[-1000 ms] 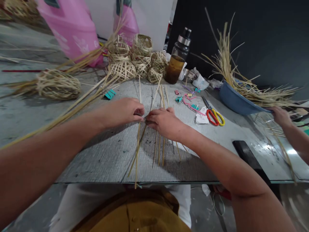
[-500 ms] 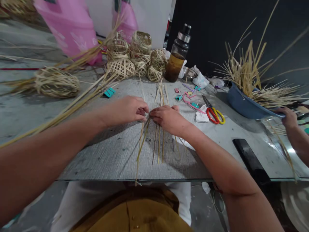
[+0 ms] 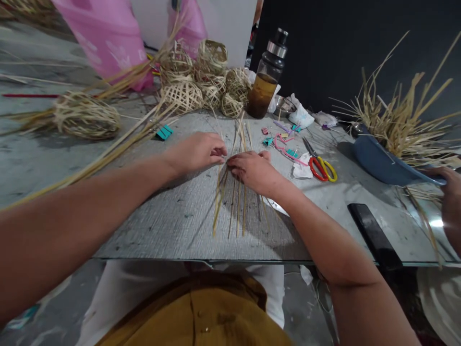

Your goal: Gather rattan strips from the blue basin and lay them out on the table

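Several thin bamboo strips lie fanned on the grey table, running front to back beneath my hands. My left hand is closed in a pinch at the left edge of these strips, its fingertips close to those of the other hand. My right hand rests over the crossing of the strips, fingers together and pressing on them. The exact spot between the fingertips is too small to make out.
Woven balls and a bottle stand at the back. Scissors, clips and a phone-like black object lie on the right. Another person's hand holds a blue basin of strips. A woven piece lies left.
Both my hands have shifted slightly, still close together at the strips. The blue basin has moved right and tilted, with the other person's hand on its rim.
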The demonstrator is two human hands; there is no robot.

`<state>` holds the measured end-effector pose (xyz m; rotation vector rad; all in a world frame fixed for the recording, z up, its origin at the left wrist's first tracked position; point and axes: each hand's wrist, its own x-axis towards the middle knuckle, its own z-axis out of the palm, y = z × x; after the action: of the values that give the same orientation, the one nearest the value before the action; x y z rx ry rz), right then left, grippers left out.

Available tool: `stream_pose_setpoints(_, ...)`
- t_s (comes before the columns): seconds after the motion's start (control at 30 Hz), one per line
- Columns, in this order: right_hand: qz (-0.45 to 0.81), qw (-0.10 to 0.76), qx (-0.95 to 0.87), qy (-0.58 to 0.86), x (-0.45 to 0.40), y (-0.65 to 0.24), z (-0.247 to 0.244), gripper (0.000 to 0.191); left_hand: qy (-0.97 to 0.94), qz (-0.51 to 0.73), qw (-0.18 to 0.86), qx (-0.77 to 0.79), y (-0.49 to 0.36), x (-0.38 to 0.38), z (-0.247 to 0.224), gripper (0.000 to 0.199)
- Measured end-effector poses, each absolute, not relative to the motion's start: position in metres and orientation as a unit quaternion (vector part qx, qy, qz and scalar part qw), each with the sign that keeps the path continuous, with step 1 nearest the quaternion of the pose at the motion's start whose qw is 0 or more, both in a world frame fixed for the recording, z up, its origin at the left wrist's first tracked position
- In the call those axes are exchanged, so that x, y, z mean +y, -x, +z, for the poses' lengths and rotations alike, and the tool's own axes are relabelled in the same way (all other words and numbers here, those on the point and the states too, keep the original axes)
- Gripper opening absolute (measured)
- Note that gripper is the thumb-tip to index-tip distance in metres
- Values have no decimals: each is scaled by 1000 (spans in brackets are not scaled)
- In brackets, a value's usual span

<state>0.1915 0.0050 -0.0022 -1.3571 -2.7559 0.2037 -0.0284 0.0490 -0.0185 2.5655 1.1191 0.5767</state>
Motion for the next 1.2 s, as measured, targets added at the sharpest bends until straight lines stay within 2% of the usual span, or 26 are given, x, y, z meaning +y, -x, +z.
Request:
stream_pose_setpoints(0.2,81,38,-892,443,3,-192,-2,27,-900,192,135,366,27,48,-19,16)
stream_pose_setpoints(0.67,117,28,-878,464,-5,-189,10,30,-901,178,103,382,21,45,-27,33)
stream_pose_setpoints(1.2,105,41,-874,473,-8,-190,6,25,-907,184,147,349,28,45,-25,23)
